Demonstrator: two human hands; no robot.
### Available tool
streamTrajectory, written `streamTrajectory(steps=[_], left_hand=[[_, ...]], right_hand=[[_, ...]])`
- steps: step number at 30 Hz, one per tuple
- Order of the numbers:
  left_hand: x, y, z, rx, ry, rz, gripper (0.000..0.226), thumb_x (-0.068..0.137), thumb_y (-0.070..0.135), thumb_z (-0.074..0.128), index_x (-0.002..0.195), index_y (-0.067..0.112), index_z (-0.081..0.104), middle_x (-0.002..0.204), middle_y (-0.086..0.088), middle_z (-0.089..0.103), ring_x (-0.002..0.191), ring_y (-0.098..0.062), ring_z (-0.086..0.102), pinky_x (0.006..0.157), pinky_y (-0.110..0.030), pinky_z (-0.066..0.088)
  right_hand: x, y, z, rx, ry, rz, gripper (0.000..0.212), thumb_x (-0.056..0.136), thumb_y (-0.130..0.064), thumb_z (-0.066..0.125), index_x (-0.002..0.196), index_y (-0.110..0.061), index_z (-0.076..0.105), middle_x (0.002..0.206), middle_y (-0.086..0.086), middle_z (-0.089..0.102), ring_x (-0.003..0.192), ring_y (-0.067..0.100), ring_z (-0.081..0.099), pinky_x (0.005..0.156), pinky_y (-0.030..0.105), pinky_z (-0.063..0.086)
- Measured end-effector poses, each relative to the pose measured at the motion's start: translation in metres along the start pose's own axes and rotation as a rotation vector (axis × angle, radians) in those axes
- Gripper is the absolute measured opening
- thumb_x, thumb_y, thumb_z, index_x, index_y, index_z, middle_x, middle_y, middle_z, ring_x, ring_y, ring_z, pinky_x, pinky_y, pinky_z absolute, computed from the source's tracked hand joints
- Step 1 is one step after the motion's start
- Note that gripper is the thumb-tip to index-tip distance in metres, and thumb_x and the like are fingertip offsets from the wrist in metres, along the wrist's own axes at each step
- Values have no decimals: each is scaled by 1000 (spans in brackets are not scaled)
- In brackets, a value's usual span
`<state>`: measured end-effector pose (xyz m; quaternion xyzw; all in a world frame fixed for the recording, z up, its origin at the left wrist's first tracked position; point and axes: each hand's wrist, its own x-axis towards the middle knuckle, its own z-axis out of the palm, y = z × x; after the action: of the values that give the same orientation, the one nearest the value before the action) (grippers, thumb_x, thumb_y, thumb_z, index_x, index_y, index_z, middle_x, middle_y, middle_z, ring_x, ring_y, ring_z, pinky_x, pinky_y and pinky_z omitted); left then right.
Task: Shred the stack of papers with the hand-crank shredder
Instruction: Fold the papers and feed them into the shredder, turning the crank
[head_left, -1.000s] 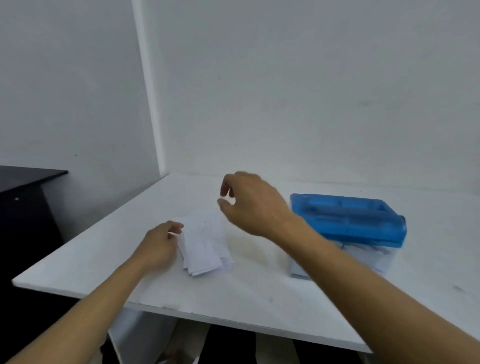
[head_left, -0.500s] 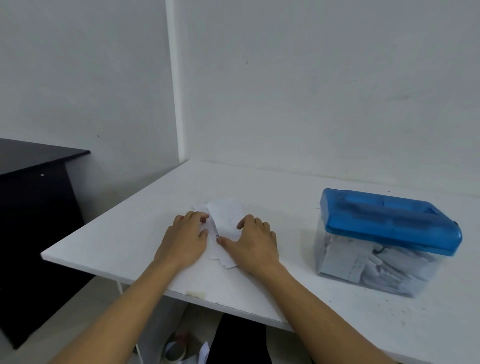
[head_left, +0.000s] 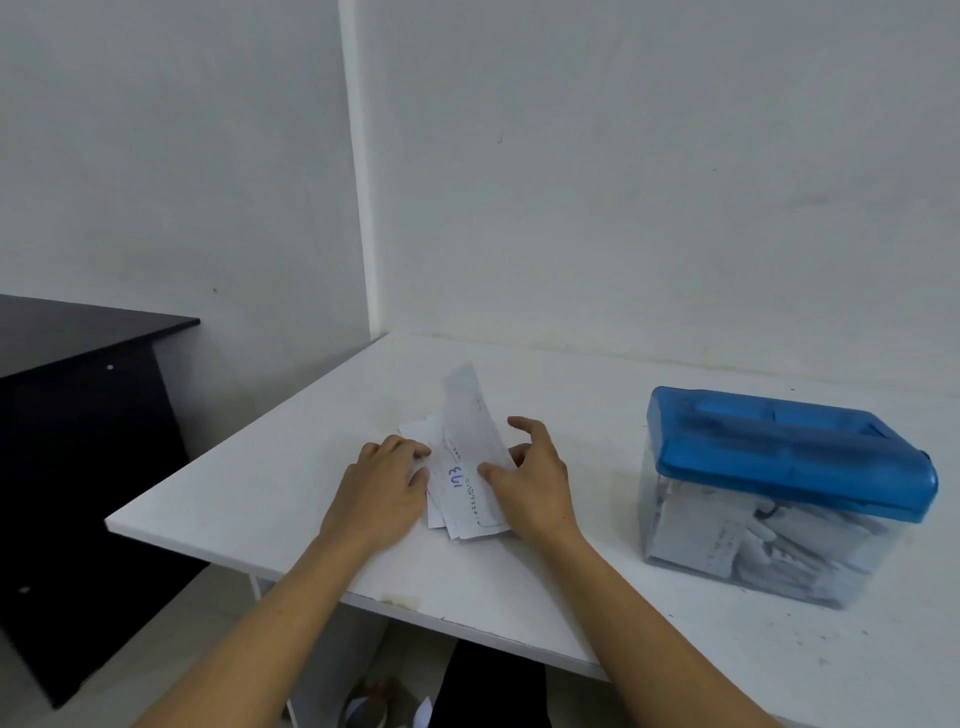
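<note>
Both hands are down at the papers, close together but not touching each other.

Left hand (head_left: 384, 483): palm down, fingertips bent onto the left edge of the stack of papers (head_left: 467, 512), pressing it to the bench. It grips nothing that I can see.

Right hand (head_left: 537, 480): pinching the top sheet (head_left: 467, 415). The thumb (head_left: 488, 470) is on the sheet's near face and the fingers (head_left: 519, 453) are behind its right edge. The index finger is lifted clear above.

The top sheet is bent upward. Its far end is raised off the pile and curls toward the wall, while its near end lies on the pile. It carries blue handwritten digits and a line of small print beside them, too small to read. The rest of the stack is fanned a little, with corners sticking out at the left and at the near end.

The stack sits on the white bench (head_left: 249, 499), in its left half, toward the front edge. That edge has a chipped, yellowish patch below the left forearm.

The shredder (head_left: 789, 467) stands well to the right of the stack, apart from both hands. Its blue see-through lid (head_left: 779, 447) sits flat on a clear bin (head_left: 675, 540), and paper scraps (head_left: 753, 540) show through the bin's walls.

The bench is pushed into a corner of white wall (head_left: 623, 182). A black desk (head_left: 78, 338) stands to the left, with a gap between it and the bench.
</note>
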<state>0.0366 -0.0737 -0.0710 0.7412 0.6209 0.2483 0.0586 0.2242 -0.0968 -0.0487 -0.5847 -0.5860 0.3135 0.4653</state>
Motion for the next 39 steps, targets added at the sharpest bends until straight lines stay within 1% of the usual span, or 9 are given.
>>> streamTrajectory(steps=[5,9,12,14,19,22,26,31,39], left_hand=[[-1,8,-5,-42,113,88,43,107,41,32,118,21,68,121,12,59,108,-12,50,90,-34,40],[-5,30,-21,-274,213,123,42,106,42,38,79,21,64,77,11,64,76,-8,54,71,-33,44],[-5,53,-34,-521,163,98,45,105,37,45,73,7,56,62,-3,52,57,-14,47,59,-33,38],[-4,70,-42,-580,137,116,43,106,36,46,82,5,62,72,-7,62,66,-24,57,62,-37,46],[4,116,-76,-745,177,101,30,106,33,47,106,17,72,100,6,74,91,-13,70,84,-37,59],[11,146,-99,-884,189,116,21,105,34,49,106,31,69,104,10,74,92,-9,71,82,-32,60],[22,184,-121,-990,195,159,25,105,34,49,115,24,71,107,11,75,91,-4,70,68,-15,51],[39,231,-132,-985,110,234,18,106,33,48,104,36,66,105,19,72,99,-8,68,87,-35,58],[38,274,-99,-697,-85,249,34,107,44,38,129,25,56,104,8,65,89,-13,62,70,-27,51]], right_hand=[[1,-5,-2,123,-22,-32,31,91,-16,66,122,-15,67,111,-5,71,95,11,68,72,18,55],[-1,-16,-7,242,-60,-18,30,95,-15,59,124,-18,65,116,-3,71,99,14,68,78,25,57],[-4,-32,-12,316,-94,-10,34,94,-7,48,124,-20,60,115,-2,69,102,19,66,76,27,54],[-8,-46,-19,322,-113,-38,34,92,-4,43,119,-18,58,111,1,68,98,21,66,72,27,53],[-14,-90,-52,288,-104,-166,34,95,-7,45,126,-21,48,115,-3,62,96,14,63,68,20,51],[-17,-113,-81,298,-97,-178,33,97,-15,48,129,-25,46,113,-6,63,92,11,64,67,21,50],[-24,-123,-123,272,-88,-182,28,105,-38,42,128,-26,52,110,-4,67,90,13,63,74,29,51],[-23,-115,-176,121,4,-290,28,106,-30,43,126,-20,61,109,-1,68,85,12,57,69,26,49],[-16,-96,-222,54,149,-237,24,103,-25,53,123,-20,65,108,-6,72,98,16,66,72,23,52]])
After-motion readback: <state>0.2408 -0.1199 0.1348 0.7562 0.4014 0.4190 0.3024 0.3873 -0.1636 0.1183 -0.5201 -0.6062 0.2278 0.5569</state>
